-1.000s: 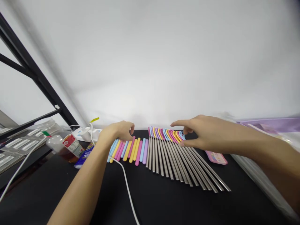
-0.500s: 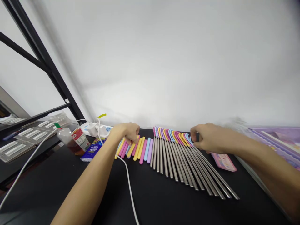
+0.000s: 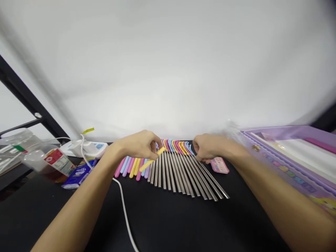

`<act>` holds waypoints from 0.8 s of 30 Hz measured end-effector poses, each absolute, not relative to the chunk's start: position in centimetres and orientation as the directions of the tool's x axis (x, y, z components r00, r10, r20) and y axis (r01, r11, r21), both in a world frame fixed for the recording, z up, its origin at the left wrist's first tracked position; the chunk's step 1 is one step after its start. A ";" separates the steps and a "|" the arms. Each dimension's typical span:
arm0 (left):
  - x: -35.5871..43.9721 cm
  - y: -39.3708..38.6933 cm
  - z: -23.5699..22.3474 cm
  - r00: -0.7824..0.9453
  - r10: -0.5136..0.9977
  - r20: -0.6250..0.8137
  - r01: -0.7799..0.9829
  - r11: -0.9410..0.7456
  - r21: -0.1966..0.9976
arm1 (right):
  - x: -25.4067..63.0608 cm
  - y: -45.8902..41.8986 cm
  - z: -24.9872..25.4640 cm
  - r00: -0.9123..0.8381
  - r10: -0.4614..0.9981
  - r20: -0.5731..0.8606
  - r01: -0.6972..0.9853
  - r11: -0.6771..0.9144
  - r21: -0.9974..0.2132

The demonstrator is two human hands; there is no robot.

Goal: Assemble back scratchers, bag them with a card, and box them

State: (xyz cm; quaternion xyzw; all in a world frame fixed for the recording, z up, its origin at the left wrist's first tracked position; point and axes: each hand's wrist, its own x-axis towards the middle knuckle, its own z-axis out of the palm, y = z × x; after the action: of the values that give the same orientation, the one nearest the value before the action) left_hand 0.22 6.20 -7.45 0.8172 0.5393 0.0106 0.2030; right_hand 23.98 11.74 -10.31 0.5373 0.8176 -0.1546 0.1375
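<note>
My left hand (image 3: 147,145) pinches a yellow round-ended stick (image 3: 152,160), held tilted above the others. Below and left of it, several pink, blue, purple and yellow sticks (image 3: 134,168) lie side by side on the black table (image 3: 168,217). Metal rods (image 3: 181,175) with coloured curved tips (image 3: 174,145) fan out to their right. My right hand (image 3: 206,147) is closed at the tip end of the rightmost rods. Its fingertips are hidden, so what it grips cannot be made out.
On the left are a blue packet (image 3: 78,174), a bottle of brown liquid (image 3: 49,164) and a white power strip (image 3: 96,148) with a cable (image 3: 123,206). A small pink card (image 3: 219,165) lies near my right hand. A purple decorated case (image 3: 288,168) stands at the right.
My left hand has lifted a yellow stick from the row and carried it right towards the rods. My right hand stays by the rods' tips. The view has turned right.
</note>
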 end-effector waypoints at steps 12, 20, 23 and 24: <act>-5.3 7.7 -9.5 -0.113 0.934 -0.340 0.993 0.098 -0.062 | 23.9 12.0 -11.0 -0.388 0.811 -0.438 0.920 0.368 -0.133; -2.0 7.9 -10.1 0.135 0.956 -0.259 0.991 -0.135 0.019 | 24.3 12.7 -12.0 -0.361 0.799 -0.480 0.931 0.279 -0.235; -1.4 8.2 -11.0 0.141 0.945 -0.294 0.990 -0.139 0.027 | 24.8 13.0 -11.4 -0.351 0.818 -0.456 0.929 0.242 -0.280; -1.5 8.3 -11.3 0.135 0.944 -0.301 0.991 -0.134 0.025 | 24.9 13.0 -11.0 -0.346 0.829 -0.440 0.926 0.227 -0.300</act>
State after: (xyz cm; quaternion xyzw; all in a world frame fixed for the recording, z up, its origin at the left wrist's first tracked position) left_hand -1.45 8.35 -11.25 0.7453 0.6490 -0.1067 0.1094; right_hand 24.88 12.98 -11.04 0.5643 0.7775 -0.2612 0.0937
